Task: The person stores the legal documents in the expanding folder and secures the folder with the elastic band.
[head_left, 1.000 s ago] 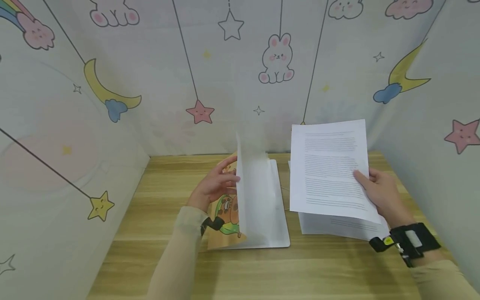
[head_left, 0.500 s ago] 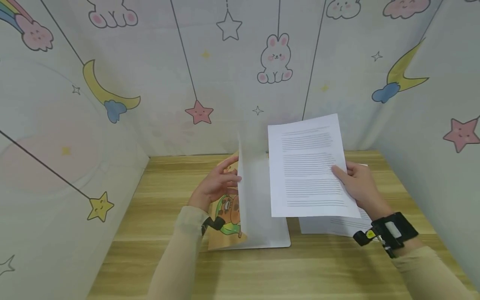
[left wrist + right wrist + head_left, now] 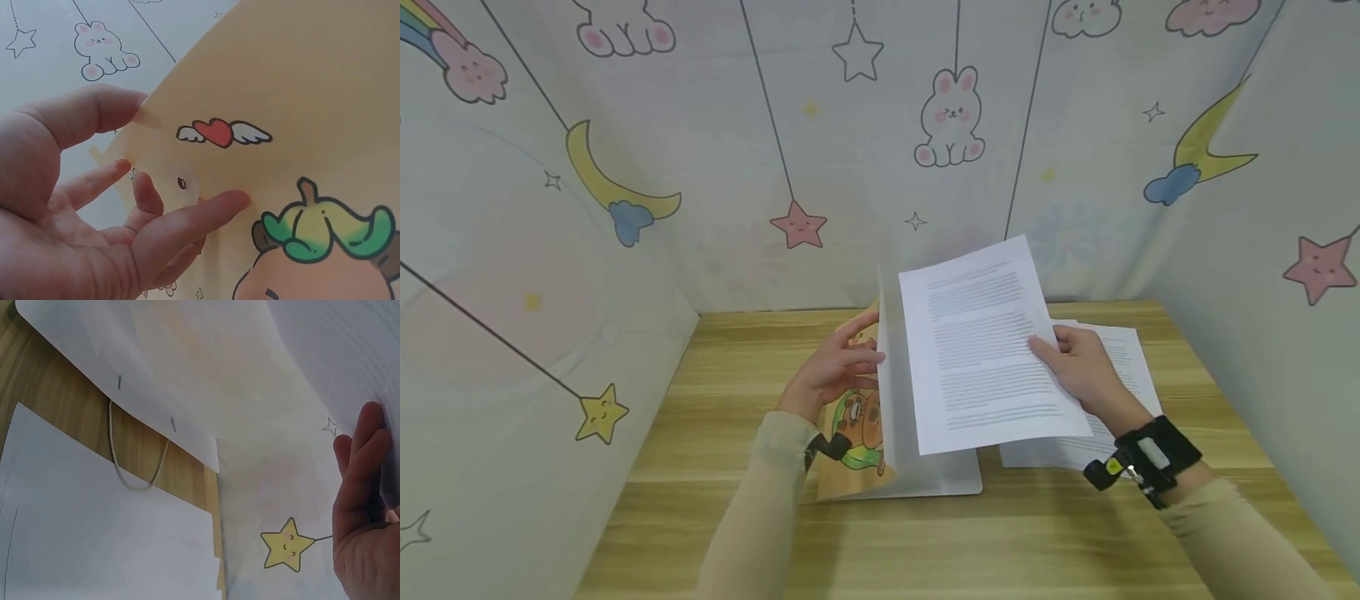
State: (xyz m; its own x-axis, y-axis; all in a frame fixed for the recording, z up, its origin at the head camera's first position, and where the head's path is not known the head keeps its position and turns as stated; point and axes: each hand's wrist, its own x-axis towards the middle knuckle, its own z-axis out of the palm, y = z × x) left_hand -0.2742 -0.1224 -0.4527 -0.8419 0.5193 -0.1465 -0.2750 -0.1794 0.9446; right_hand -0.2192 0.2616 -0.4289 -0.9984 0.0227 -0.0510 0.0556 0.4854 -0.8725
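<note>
In the head view, a tan folder with cartoon pictures stands half open on the table, its cover raised and its white inside showing. My left hand touches the cover's outer side with outstretched fingers. A winged red heart and a small metal rivet show near these fingers in the left wrist view. My right hand pinches a printed sheet at its right edge, thumb on the front. The sheet hangs tilted over the folder's inside and hides part of it. Whether several sheets are held together, I cannot tell.
More printed sheets lie on the wooden table, right of the folder. A thin cord loop comes from the folder's edge and reaches the sheets. Cartoon-printed cloth walls enclose the table at the back and sides.
My right hand has carried the printed sheet leftward from above the lying sheets to over the folder, and the sheet has tilted. My left hand and the raised cover have stayed nearly still.
</note>
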